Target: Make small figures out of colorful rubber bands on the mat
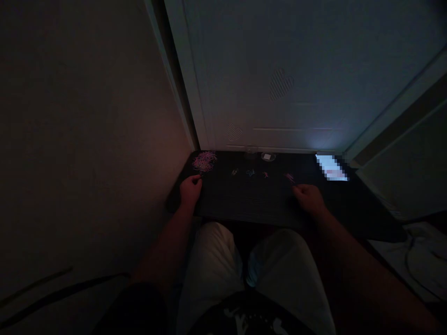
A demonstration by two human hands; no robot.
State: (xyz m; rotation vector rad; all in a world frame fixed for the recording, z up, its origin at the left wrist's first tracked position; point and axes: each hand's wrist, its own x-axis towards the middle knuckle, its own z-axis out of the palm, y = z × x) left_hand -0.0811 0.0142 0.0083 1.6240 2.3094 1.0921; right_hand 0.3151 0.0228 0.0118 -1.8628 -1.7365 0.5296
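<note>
A heap of tiny thin pink, purple and pale pieces [204, 161] lies at the far left of the dark table; their kind is too small to tell. Just in front of it, my left hand [191, 190] is closed in a pinch, and what it holds, if anything, is hidden. Small groups of similar pieces lie in a row: yellowish [235, 172], bluish [250, 173], reddish [266, 175] and pink [289, 177]. Right by the pink group, my right hand [309, 197] has its thumb and fingers pressed together; I cannot make out anything between them.
A clear round container [251, 152] and a round lid-like dish [268, 157] with a white square stand at the table's back edge. A glowing screen [331, 167] lies at the right. Behind the table [237, 200] rises a white door [307, 111], with a wall at left.
</note>
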